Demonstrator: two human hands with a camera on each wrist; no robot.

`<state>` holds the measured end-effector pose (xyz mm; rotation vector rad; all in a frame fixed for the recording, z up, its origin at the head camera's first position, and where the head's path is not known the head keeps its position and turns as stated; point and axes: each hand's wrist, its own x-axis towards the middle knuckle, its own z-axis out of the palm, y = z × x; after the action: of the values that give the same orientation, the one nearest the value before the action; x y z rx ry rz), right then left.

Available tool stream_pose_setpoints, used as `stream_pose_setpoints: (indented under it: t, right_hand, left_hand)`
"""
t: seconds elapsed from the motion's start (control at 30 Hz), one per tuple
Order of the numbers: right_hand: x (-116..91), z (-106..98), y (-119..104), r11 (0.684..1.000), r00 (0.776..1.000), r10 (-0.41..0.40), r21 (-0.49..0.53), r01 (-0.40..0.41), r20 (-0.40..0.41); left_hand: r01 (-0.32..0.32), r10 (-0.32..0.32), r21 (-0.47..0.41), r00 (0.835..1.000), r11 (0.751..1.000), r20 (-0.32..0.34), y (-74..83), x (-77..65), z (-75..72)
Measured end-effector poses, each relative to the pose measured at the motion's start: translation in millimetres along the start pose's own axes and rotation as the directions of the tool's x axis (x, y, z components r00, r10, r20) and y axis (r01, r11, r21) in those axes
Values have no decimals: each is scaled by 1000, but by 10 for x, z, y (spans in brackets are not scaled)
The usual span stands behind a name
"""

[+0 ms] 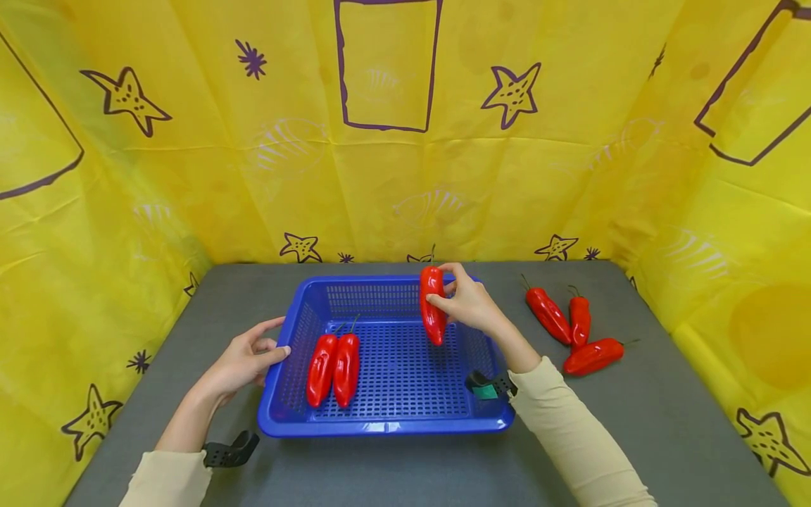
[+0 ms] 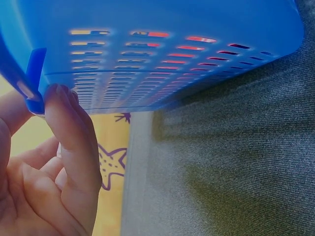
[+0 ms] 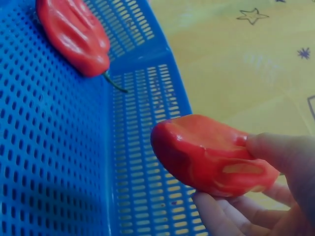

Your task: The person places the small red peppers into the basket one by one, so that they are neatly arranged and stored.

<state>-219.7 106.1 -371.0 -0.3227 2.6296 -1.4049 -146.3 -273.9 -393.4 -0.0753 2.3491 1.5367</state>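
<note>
A blue perforated plastic basket (image 1: 386, 427) stands on the grey table. My left hand (image 1: 243, 359) pinches its left rim, thumb on top and fingers beneath the lip, as the left wrist view shows. Between thumb and fingers, my right hand (image 1: 472, 301) holds a red chili pepper (image 1: 433, 310) over the basket's right back part, stem up and tip down. In the right wrist view this held pepper (image 3: 211, 155) has its tip toward the basket. Two more red peppers, one (image 1: 322, 370) beside the other (image 1: 346, 370), lie in the left half of the basket.
To the right of the basket, three red peppers lie close together on the table: one at the left (image 1: 548, 315), one upright in view (image 1: 579, 320) and one sideways (image 1: 593, 356). A yellow cloth (image 1: 393, 183) with starfish drawings hangs behind and along both sides.
</note>
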Motion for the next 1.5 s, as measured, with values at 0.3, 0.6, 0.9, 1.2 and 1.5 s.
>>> stream_pose_setpoints:
  t: [0.3, 0.6, 0.9, 1.2, 1.5]
  right_hand:
    - [35, 151, -12, 1000, 1000, 0, 27, -1, 28]
    - [77, 336, -57, 1000, 999, -26, 17, 25, 42]
    - [98, 441, -112, 999, 994, -45, 13, 44, 100]
    - [142, 548, -119, 997, 988, -50, -46, 57, 144]
    - [185, 634, -132, 992, 983, -42, -111, 62, 178]
  left_hand:
    - [-3, 3, 1, 1000, 1000, 0, -2, -2, 6]
    - [0, 0, 0, 1000, 1000, -3, 5, -6, 4]
    - [0, 0, 9, 1000, 1000, -7, 10, -4, 4]
    - [-1, 1, -4, 1000, 1000, 3, -1, -8, 1]
    - [0, 0, 13, 1000, 1000, -1, -2, 7, -3]
